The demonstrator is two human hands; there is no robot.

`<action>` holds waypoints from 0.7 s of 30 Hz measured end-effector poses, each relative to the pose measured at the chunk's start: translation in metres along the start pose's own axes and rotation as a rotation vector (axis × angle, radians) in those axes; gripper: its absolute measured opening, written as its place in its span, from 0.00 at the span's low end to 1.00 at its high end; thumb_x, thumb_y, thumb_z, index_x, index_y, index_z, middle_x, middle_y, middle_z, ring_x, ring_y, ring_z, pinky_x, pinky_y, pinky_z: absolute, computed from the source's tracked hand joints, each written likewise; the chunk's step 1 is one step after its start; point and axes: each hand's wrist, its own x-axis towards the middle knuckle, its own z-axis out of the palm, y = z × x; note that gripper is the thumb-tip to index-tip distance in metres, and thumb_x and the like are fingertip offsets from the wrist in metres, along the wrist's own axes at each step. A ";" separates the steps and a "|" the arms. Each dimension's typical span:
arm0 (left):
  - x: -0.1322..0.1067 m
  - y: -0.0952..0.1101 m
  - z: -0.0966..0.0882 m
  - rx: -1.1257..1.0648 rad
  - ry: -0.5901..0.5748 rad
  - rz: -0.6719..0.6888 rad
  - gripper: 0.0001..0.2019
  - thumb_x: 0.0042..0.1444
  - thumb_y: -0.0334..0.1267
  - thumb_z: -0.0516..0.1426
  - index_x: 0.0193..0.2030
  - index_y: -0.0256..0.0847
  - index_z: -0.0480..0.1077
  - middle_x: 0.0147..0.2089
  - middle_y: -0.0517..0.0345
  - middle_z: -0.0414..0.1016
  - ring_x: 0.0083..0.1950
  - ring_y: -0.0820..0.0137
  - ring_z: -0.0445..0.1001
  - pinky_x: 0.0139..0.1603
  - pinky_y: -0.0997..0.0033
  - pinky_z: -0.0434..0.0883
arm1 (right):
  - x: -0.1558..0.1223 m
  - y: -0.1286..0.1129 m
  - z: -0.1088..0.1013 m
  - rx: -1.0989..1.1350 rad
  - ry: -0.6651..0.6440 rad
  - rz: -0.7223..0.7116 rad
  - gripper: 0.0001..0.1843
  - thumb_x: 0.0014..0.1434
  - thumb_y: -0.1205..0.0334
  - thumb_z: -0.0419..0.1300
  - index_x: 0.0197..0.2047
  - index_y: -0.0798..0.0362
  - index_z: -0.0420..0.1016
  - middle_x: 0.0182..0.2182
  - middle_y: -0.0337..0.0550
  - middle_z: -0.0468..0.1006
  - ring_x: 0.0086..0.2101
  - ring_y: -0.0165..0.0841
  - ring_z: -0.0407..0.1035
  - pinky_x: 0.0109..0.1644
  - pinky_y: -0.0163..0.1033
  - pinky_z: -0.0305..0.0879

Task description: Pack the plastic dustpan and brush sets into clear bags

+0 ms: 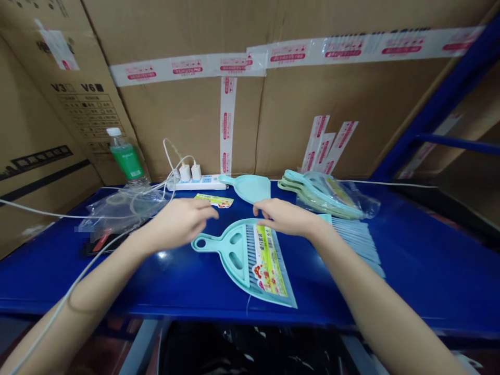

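Dustpan [242, 260] first: where, as seen from the head camera?

— Flat on the blue table [429, 271], close to the front edge, between the two forearms. Teal, with a printed label [269, 263] laid over grey bristles inside.

And the hands?

— Right hand [287, 216] spread flat, fingertips down on the far rim by the top of the label. Touching only, not clasped round anything. Left hand [182, 221] loosely curled, nothing seen in it. Hovering just beyond the handle, apart from it, near a small loose card [214, 200].

Lying which way?

— Long axis on a slant. Handle, with its hanging hole, toward the left and slightly away. Wide lip toward the near right, almost at the table's front edge. Open face up.

Anything else about?

— Second dustpan [248, 186] behind, handle also to the left, beside a power strip [197, 182] with two chargers plugged in. Bagged stack of pans [328, 195] farther right, and pale brush bristles [357, 239] under the right wrist. Off to the left, a green-labelled bottle [125, 159] and crumpled clear bags [125, 205]. White cable [58, 307] draped over the left forearm. Cardboard boxes [175, 114] along the back.

Risks from here?

— Could slide off the front, judging by the lip so near the edge and only fingertips on the far rim. Any pull toward the body might be enough. Could also lose or skew the label, apparently loose on the bristles. Might tug the chargers or bags, too, with that cable riding on the left forearm during a wide reach.
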 end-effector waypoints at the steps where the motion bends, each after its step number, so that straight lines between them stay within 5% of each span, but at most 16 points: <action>1: -0.005 -0.011 0.000 0.065 -0.027 -0.104 0.15 0.57 0.29 0.45 0.41 0.40 0.72 0.38 0.55 0.76 0.35 0.68 0.74 0.34 0.70 0.69 | 0.000 0.000 0.000 0.003 0.001 -0.001 0.12 0.59 0.66 0.56 0.46 0.57 0.72 0.35 0.49 0.75 0.36 0.38 0.69 0.37 0.38 0.60; 4: -0.020 -0.037 0.004 0.200 -0.125 -0.402 0.15 0.58 0.32 0.44 0.42 0.41 0.71 0.40 0.52 0.75 0.37 0.64 0.75 0.34 0.68 0.71 | 0.002 0.001 0.002 0.022 0.006 -0.028 0.14 0.60 0.66 0.55 0.49 0.56 0.73 0.40 0.51 0.75 0.41 0.40 0.70 0.42 0.40 0.63; 8: -0.032 -0.053 0.008 0.255 -0.208 -0.594 0.14 0.57 0.40 0.52 0.46 0.36 0.68 0.43 0.44 0.73 0.44 0.57 0.75 0.40 0.62 0.73 | 0.006 0.004 0.008 0.055 0.032 -0.103 0.14 0.61 0.66 0.53 0.47 0.55 0.75 0.43 0.52 0.75 0.46 0.42 0.69 0.47 0.43 0.63; 14: -0.037 -0.050 0.019 0.326 -0.376 -0.768 0.18 0.55 0.38 0.53 0.53 0.33 0.65 0.43 0.39 0.75 0.44 0.53 0.77 0.41 0.60 0.73 | 0.013 0.006 0.016 0.098 0.000 -0.145 0.14 0.62 0.69 0.50 0.42 0.54 0.76 0.42 0.48 0.78 0.43 0.40 0.70 0.45 0.41 0.63; 21: -0.032 -0.046 0.017 0.337 -0.473 -0.858 0.15 0.53 0.29 0.49 0.45 0.37 0.72 0.39 0.41 0.78 0.45 0.55 0.77 0.44 0.62 0.71 | 0.015 0.005 0.016 0.109 -0.032 -0.114 0.14 0.60 0.73 0.48 0.35 0.54 0.74 0.37 0.47 0.78 0.38 0.38 0.70 0.39 0.38 0.60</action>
